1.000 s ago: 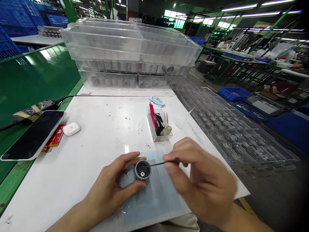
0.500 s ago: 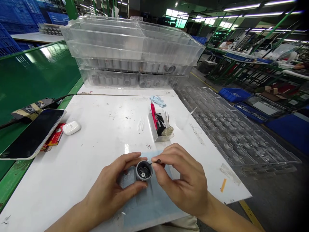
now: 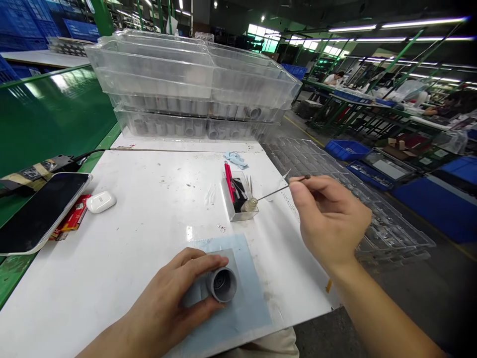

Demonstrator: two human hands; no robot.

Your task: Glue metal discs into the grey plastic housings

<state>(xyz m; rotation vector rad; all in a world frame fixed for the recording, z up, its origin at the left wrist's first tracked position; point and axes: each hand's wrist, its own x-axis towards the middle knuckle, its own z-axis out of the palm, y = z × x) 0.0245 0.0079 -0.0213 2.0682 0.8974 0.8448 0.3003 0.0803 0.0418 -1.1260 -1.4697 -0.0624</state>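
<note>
My left hand (image 3: 175,293) is closed around a small grey cup-shaped part (image 3: 222,284), tilted on its side with its open mouth toward me, over a pale blue mat (image 3: 242,303). My right hand (image 3: 330,219) pinches a thin dark stick (image 3: 278,189) whose tip reaches down to a small glass bottle (image 3: 249,204). That bottle stands in a clear open box (image 3: 238,199) together with a red pen (image 3: 228,180).
A stack of clear trays (image 3: 190,84) holding grey parts stands at the table's far edge. A clear cavity tray (image 3: 346,199) lies to the right, partly past the table edge. A phone (image 3: 37,211), a white earbud case (image 3: 101,202) and a red packet (image 3: 70,221) lie at left.
My right hand has lifted the stick away from the grey part and carried it right and back to the small bottle. My left hand has tipped the part onto its side.
</note>
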